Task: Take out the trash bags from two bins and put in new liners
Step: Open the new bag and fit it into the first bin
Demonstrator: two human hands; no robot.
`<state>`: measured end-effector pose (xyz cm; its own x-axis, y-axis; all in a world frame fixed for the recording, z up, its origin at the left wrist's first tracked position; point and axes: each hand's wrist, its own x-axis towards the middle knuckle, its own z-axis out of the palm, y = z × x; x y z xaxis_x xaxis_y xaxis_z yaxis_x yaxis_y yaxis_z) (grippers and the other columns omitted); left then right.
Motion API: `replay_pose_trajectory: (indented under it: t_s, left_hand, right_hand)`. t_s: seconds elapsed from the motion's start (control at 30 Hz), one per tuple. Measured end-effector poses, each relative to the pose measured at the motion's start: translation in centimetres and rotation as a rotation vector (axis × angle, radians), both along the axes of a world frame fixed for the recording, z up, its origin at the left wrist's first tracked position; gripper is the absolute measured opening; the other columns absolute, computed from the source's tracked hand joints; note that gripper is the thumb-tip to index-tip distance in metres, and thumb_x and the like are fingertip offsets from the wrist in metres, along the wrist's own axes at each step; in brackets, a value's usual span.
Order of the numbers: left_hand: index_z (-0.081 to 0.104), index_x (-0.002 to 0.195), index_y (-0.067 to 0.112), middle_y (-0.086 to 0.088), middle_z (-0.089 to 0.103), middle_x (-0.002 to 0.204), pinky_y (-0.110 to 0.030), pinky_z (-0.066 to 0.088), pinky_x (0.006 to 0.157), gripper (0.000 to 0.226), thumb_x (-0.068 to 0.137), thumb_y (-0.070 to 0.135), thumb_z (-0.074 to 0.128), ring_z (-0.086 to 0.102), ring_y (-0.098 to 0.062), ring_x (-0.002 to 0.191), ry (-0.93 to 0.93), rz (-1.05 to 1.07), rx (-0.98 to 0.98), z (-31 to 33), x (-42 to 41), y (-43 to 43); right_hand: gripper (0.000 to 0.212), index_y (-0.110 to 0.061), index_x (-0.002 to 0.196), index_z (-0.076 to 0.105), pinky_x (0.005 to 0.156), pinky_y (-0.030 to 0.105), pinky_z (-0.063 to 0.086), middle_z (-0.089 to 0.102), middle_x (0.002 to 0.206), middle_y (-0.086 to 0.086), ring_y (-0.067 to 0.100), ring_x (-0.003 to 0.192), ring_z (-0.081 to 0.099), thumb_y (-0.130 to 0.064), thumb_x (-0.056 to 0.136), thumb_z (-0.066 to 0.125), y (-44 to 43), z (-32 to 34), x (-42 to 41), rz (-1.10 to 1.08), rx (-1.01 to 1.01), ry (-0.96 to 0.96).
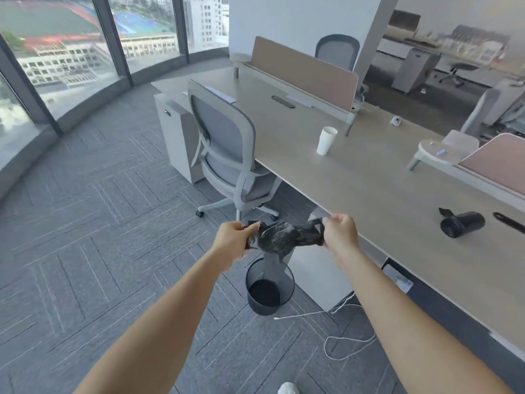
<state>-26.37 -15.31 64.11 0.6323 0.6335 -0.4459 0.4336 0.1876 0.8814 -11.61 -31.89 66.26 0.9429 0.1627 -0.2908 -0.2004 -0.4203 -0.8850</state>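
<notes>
A crumpled black trash bag (282, 237) is stretched between both hands, held in the air above a black mesh bin (269, 287) on the carpet. My left hand (234, 241) grips the bag's left end. My right hand (341, 233) grips its right end. The bin stands beside the desk's front edge; its inside looks dark and I cannot tell whether a liner is in it. A roll of black liners (461, 224) lies on the desk (369, 177) to the right.
A grey office chair (230, 155) stands pushed to the desk just beyond the bin. A white paper cup (326, 140) stands on the desk. A white cable (335, 339) trails over the carpet near the bin. Open carpet lies to the left, up to the windows.
</notes>
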Motion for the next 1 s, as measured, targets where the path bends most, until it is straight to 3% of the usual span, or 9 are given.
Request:
replay_pose_trajectory:
  t_s: [0.1,0.23,0.27,0.33,0.43,0.53,0.67,0.83,1.0]
  left_hand:
    - [0.050,0.067,0.011,-0.009,0.034,0.055,-0.021,0.031,0.041,0.050,0.082,0.055,0.068,0.032,-0.017,0.040,-0.075,-0.025,0.099,0.5,0.5,0.2]
    - [0.063,0.078,0.006,-0.012,0.054,0.070,-0.031,0.047,0.060,0.078,0.068,0.083,0.060,0.051,-0.020,0.059,-0.118,-0.122,-0.021,1.5,1.1,-0.3]
    - [0.063,0.078,0.008,-0.010,0.059,0.069,-0.032,0.050,0.063,0.068,0.078,0.076,0.057,0.054,-0.018,0.058,-0.139,-0.122,-0.103,1.8,1.2,-0.4]
    - [0.062,0.081,0.012,-0.003,0.058,0.064,-0.029,0.050,0.061,0.052,0.086,0.063,0.059,0.051,-0.013,0.050,-0.185,-0.118,-0.253,1.9,1.5,-0.4]
    - [0.065,0.096,0.007,-0.007,0.064,0.076,-0.029,0.053,0.073,0.046,0.074,0.045,0.078,0.059,-0.013,0.059,-0.258,-0.134,-0.400,1.7,1.2,0.2]
    - [0.066,0.096,0.004,-0.009,0.071,0.089,-0.029,0.055,0.082,0.025,0.076,0.013,0.076,0.070,-0.017,0.076,-0.407,-0.108,-0.567,1.4,0.8,1.1]
    - [0.058,0.100,-0.003,-0.012,0.067,0.087,-0.027,0.055,0.070,0.023,0.081,-0.012,0.064,0.067,-0.018,0.074,-0.469,-0.074,-0.619,1.4,1.7,0.7]
    - [0.056,0.111,-0.006,-0.022,0.069,0.100,-0.043,0.048,0.087,0.037,0.080,0.003,0.075,0.062,-0.027,0.081,-0.378,0.011,-0.459,1.6,3.7,-1.2]
    - [0.048,0.126,0.010,-0.018,0.063,0.088,-0.026,0.050,0.055,0.048,0.085,0.002,0.072,0.058,-0.020,0.063,-0.311,0.052,-0.279,2.3,5.3,-2.8]
  right_hand:
    - [0.030,-0.023,0.118,0.062,0.088,0.030,0.043,0.059,0.107,-0.004,0.015,0.099,0.057,-0.027,0.089,0.067,-0.1,0.4,-1.2,0.419,-0.163,-0.471]
    - [0.033,-0.038,0.112,0.067,0.090,0.035,0.045,0.067,0.111,-0.012,0.016,0.102,0.059,-0.022,0.084,0.058,1.1,0.8,-2.5,0.878,-0.381,-0.356]
    - [0.030,-0.040,0.103,0.068,0.090,0.037,0.045,0.068,0.105,-0.012,0.017,0.098,0.058,-0.021,0.083,0.056,1.2,0.9,-2.6,0.857,-0.464,-0.376]
    - [0.026,-0.034,0.077,0.068,0.075,0.034,0.046,0.067,0.079,-0.010,0.018,0.077,0.056,-0.014,0.083,0.054,1.3,1.1,-2.5,0.752,-0.316,-0.287]
    - [0.025,-0.016,0.067,0.063,0.063,0.032,0.038,0.059,0.061,-0.005,0.020,0.064,0.050,-0.007,0.086,0.051,0.7,1.3,-1.5,0.532,-0.118,-0.146]
    - [0.024,-0.011,0.082,0.071,0.074,0.041,0.051,0.073,0.083,0.006,0.030,0.081,0.065,-0.012,0.083,0.048,-0.2,0.9,0.1,0.374,-0.018,0.014]
    - [0.030,-0.010,0.092,0.069,0.074,0.036,0.047,0.071,0.087,0.010,0.026,0.078,0.062,-0.003,0.093,0.040,-0.8,1.3,0.0,0.243,0.188,0.166]
    - [0.023,-0.005,0.094,0.071,0.076,0.036,0.051,0.073,0.093,0.019,0.029,0.081,0.067,-0.018,0.097,0.053,-1.1,2.2,0.3,0.339,0.332,0.122]
    - [0.054,-0.018,0.107,0.074,0.098,0.050,0.049,0.072,0.116,0.014,0.032,0.110,0.066,-0.064,0.086,0.055,-1.7,1.9,1.0,0.559,0.376,0.288]
